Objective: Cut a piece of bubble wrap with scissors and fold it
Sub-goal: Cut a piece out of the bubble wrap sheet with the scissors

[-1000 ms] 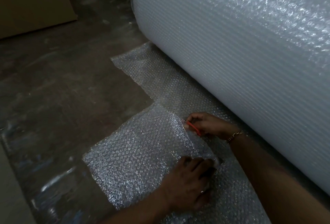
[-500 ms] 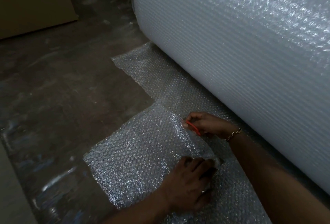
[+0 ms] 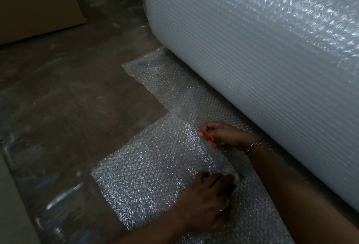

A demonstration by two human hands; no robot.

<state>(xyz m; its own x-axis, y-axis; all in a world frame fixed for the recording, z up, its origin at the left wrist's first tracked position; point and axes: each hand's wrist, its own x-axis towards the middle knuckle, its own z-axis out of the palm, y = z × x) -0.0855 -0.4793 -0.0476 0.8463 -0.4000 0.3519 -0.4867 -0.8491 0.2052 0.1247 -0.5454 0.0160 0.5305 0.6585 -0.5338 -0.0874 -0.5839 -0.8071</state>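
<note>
Right now the fingers of the right hand are curled tight round the red handles of the scissors, whose blades are mostly lost in the bubble wrap at the far end of the cut. The left hand has its fingers bent over the near cut corner of the sheet, gripping it against the floor. The sheet lies flat on the floor along the foot of the big roll, not yet cut free ahead of the blades. The risk, I judge, is a torn or wandering cut: if the left hand slackens, the film may bunch between the blades and rip crookedly. Both wrists are low, the right forearm reaching forward beside the roll, the left coming in from the near side.
</note>
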